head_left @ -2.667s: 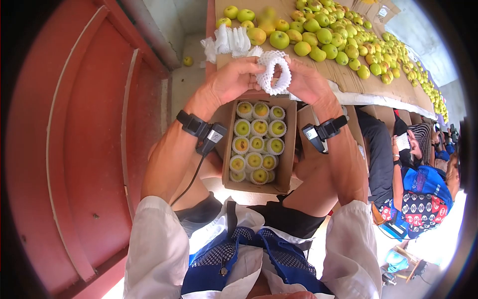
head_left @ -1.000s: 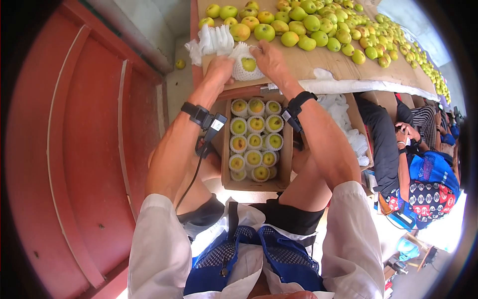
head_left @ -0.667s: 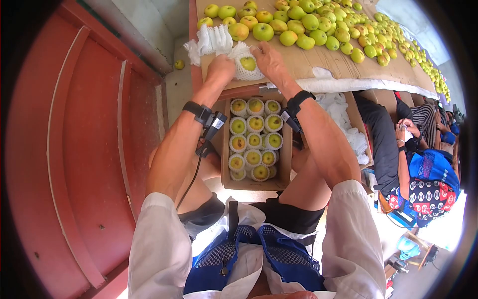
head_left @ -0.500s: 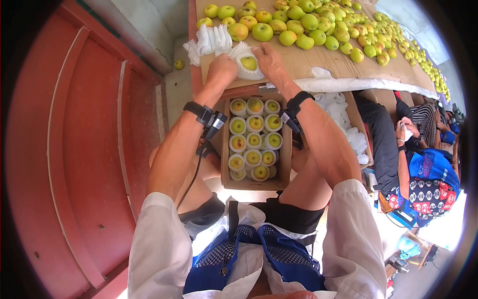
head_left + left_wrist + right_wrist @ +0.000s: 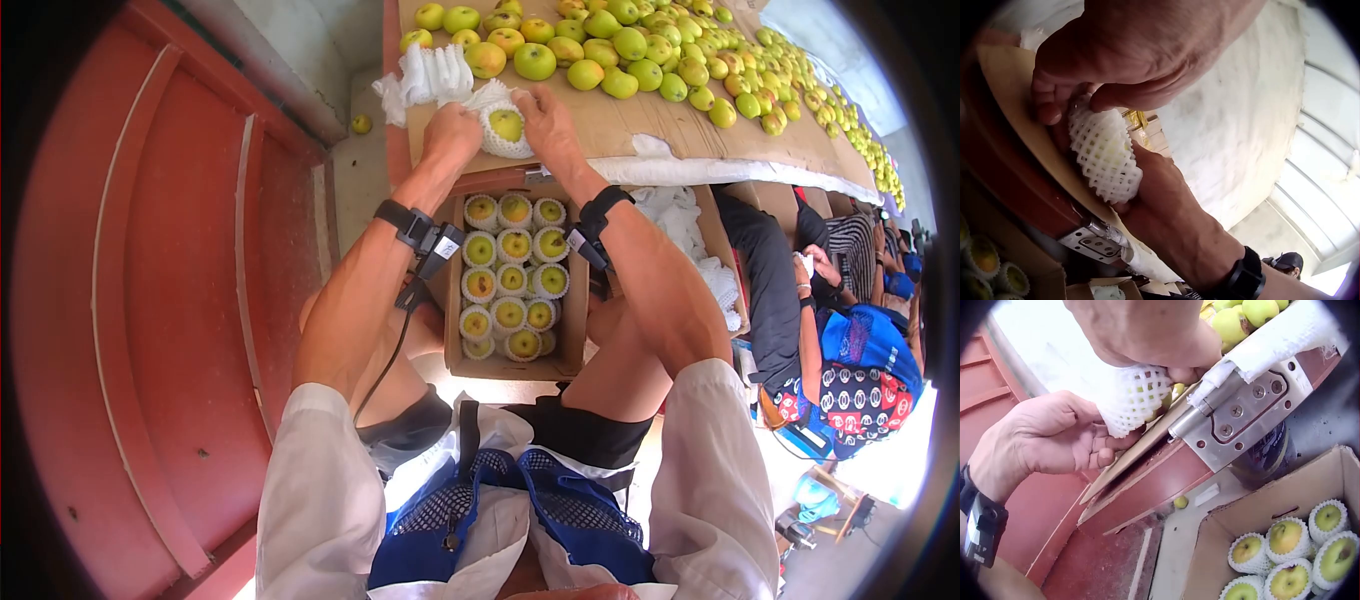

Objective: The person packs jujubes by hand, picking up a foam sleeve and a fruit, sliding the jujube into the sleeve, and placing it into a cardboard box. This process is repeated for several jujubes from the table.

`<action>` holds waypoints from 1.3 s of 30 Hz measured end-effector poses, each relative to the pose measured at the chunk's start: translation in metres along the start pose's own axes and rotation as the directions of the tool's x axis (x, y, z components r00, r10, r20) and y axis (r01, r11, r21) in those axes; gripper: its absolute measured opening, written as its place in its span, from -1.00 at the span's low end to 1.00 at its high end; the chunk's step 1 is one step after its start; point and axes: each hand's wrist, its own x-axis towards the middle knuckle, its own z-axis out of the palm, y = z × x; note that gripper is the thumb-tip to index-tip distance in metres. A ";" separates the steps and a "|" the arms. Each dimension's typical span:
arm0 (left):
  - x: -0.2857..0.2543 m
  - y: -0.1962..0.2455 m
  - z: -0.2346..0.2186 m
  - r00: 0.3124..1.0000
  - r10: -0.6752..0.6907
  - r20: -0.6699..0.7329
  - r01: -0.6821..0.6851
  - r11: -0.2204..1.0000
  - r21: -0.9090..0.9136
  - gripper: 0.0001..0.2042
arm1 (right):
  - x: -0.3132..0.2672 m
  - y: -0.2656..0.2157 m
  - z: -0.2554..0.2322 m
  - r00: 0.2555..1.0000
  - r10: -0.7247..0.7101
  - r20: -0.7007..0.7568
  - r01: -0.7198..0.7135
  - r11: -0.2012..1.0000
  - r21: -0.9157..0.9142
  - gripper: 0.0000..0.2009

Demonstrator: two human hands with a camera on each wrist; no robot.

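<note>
A yellow-green apple (image 5: 507,124) sits at the near edge of the cardboard-covered table, inside a white foam net (image 5: 505,150). Its top shows through the net's opening in the head view. My left hand (image 5: 452,137) pinches the net from the left, thumb against the mesh. From the right, my right hand (image 5: 549,124) grips the net with curled fingers. The left wrist view shows the foam mesh (image 5: 1105,153) stretched between both hands, covering most of the apple. In the right wrist view the fingertips of the left hand (image 5: 1063,434) are tucked under the net.
Below the table edge, a cardboard box (image 5: 572,335) holds rows of netted apples. Folded foam nets (image 5: 432,75) lie left of the hands. Loose apples (image 5: 640,60) spread across the table's back and right. A metal hinge (image 5: 1244,409) is on the table edge. Another person sits at right.
Earlier, both hands held up a widened foam net with no apple in it. Now that net surrounds an apple down on the table, and over the last second both hands shift only slightly around it.
</note>
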 end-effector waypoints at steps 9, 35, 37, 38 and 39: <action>-0.028 0.022 -0.015 0.976 -0.026 0.215 0.140 0.834 -0.534 -0.70 | -0.004 -0.023 -0.006 0.995 -0.079 -0.063 0.083 0.995 0.056 -0.60; -0.026 0.016 -0.001 0.982 0.130 0.137 0.023 0.638 -0.770 -0.73 | -0.001 -0.048 -0.022 0.976 0.219 0.013 -0.184 0.786 0.590 -0.75; -0.023 0.017 0.003 0.978 0.141 0.154 0.043 0.584 -0.811 -0.74 | 0.003 -0.036 -0.026 0.994 -0.024 -0.104 0.071 0.877 0.475 -0.76; -0.015 0.007 0.008 0.972 0.182 0.146 0.024 0.544 -0.839 -0.75 | 0.004 -0.038 -0.029 0.996 0.033 -0.086 0.008 0.903 0.429 -0.78; -0.021 0.017 0.006 0.977 0.151 0.151 0.046 0.541 -0.840 -0.76 | 0.006 -0.039 -0.031 0.994 0.089 -0.068 -0.057 0.922 0.382 -0.79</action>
